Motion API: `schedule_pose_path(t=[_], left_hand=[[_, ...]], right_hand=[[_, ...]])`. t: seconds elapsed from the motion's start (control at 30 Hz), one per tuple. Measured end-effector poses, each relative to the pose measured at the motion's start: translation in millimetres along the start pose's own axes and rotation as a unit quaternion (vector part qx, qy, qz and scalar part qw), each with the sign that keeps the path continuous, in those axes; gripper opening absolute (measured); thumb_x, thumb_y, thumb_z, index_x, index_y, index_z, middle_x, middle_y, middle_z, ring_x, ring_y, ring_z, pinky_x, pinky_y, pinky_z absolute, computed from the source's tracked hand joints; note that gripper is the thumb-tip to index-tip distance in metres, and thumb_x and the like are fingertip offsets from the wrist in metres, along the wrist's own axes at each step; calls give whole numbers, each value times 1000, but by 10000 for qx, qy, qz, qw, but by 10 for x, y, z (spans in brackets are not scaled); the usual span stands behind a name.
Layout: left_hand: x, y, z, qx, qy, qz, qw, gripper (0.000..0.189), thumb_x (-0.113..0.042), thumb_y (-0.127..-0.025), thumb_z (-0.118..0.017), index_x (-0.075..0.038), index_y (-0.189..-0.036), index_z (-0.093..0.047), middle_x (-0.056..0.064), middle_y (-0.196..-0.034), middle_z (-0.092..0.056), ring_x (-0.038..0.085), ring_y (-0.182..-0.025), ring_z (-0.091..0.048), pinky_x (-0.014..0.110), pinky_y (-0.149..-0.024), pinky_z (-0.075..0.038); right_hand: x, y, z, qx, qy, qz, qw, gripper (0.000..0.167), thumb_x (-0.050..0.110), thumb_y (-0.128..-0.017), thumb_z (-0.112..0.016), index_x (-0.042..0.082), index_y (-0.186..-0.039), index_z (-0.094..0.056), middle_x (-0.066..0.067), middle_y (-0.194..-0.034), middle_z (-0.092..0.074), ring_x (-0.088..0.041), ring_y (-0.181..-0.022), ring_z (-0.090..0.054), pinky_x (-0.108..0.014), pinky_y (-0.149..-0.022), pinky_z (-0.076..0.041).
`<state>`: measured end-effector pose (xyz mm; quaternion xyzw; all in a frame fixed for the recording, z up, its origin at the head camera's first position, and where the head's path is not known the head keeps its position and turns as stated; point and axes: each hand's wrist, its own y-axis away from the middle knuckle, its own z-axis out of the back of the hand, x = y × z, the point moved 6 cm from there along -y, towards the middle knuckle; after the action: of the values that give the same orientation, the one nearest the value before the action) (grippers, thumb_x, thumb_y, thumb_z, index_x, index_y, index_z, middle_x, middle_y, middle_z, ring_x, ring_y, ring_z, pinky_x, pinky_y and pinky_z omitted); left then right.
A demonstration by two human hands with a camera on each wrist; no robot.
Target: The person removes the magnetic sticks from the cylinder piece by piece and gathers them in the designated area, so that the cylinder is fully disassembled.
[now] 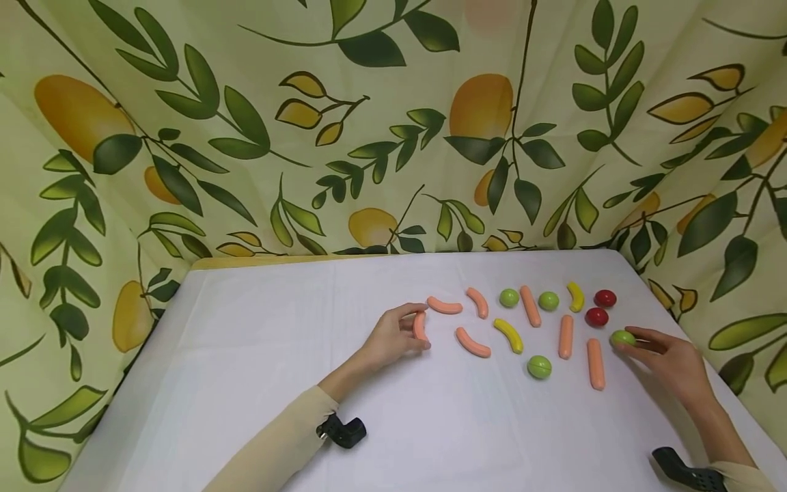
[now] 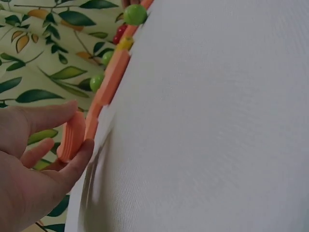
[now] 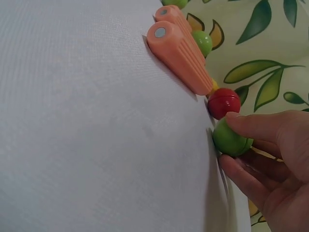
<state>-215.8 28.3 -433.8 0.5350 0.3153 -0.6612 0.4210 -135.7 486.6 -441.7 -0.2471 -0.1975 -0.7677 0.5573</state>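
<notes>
My left hand (image 1: 389,336) pinches a curved salmon-pink toy sausage (image 1: 420,326) between thumb and fingers. The left wrist view shows this toy sausage (image 2: 73,137) held at its two ends. Just beyond those fingertips lies another curved sausage (image 1: 445,305), with two more, one at the back (image 1: 477,303) and one nearer (image 1: 473,342). Over at the right, my right hand (image 1: 675,365) grips a green toy ball (image 1: 624,338); in the right wrist view a seam runs round this ball (image 3: 231,137). Near it are a red oval piece (image 1: 597,317) and a straight pink sausage (image 1: 596,364).
More toy pieces spread across the right half of the white-covered table (image 1: 258,355): straight sausages (image 1: 565,336), green balls (image 1: 539,367), yellow bananas (image 1: 508,335) and another red piece (image 1: 605,298). A leaf-and-fruit patterned curtain (image 1: 381,150) hangs behind and along both sides.
</notes>
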Motion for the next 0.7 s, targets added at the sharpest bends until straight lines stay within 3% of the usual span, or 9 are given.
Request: schedule_pose_path(t=[0.17, 0.37, 0.57, 0.7], left_hand=[[44, -35, -74, 37, 605, 391, 9974, 68, 11, -74, -78, -3, -136, -55, 17, -132, -59, 28, -114, -63, 24, -78, -54], [70, -40, -157, -10, 731, 530, 9959, 64, 14, -74, -76, 0, -133, -57, 19, -116, -67, 26, -101, -66, 24, -70, -55], [-10, -50, -209, -182, 356, 697, 9968, 63, 11, -71, -80, 4, -130, -59, 15, -97, -70, 14, -81, -64, 21, -63, -52], [-61, -79, -256, -74, 167, 925, 9955, 60, 2, -75, -82, 5, -131, -59, 7, -83, -65, 9, -69, -60, 21, -61, -51]], right_hand=[[14, 14, -15, -6, -4, 46, 10000, 69, 44, -92, -66, -10, -132, -53, -36, -130, -52, -50, -111, -51, -7, -58, -41], [27, 28, -25, 79, -71, -99, 9999, 69, 43, -92, -67, -11, -132, -53, -37, -129, -52, -50, -110, -51, -8, -57, -42], [29, 10, -33, 102, -48, -10, 9999, 69, 44, -92, -66, -10, -132, -53, -36, -130, -51, -50, -111, -51, -9, -57, -44], [13, 2, -20, 123, 27, -23, 9999, 72, 47, -92, -65, -9, -134, -52, -36, -131, -51, -51, -112, -50, -10, -58, -44]])
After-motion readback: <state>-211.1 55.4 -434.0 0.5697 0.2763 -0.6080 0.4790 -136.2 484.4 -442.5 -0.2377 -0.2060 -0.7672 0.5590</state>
